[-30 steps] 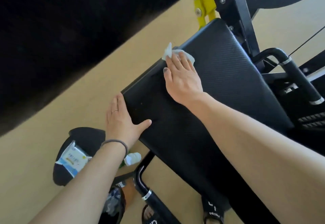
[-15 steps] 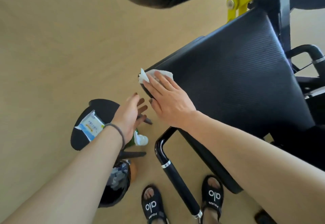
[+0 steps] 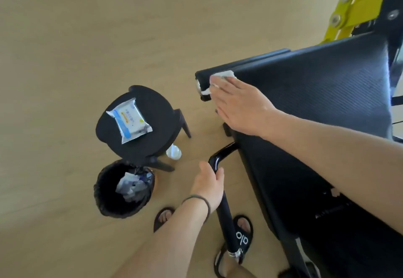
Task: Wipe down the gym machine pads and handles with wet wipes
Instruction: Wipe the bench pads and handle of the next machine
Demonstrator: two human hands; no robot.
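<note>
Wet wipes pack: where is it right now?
In the head view the wet wipes pack lies flat on the round black stool, left of the machine pad and just above the black trash bin.

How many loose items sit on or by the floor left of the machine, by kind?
Wipe packs: 1, the wipe pack on the stool
Stools: 1, the black stool
Bins: 1, the black bin holding used wipes
Bottles: 1, the white-capped bottle under the stool
Total: 4
</note>
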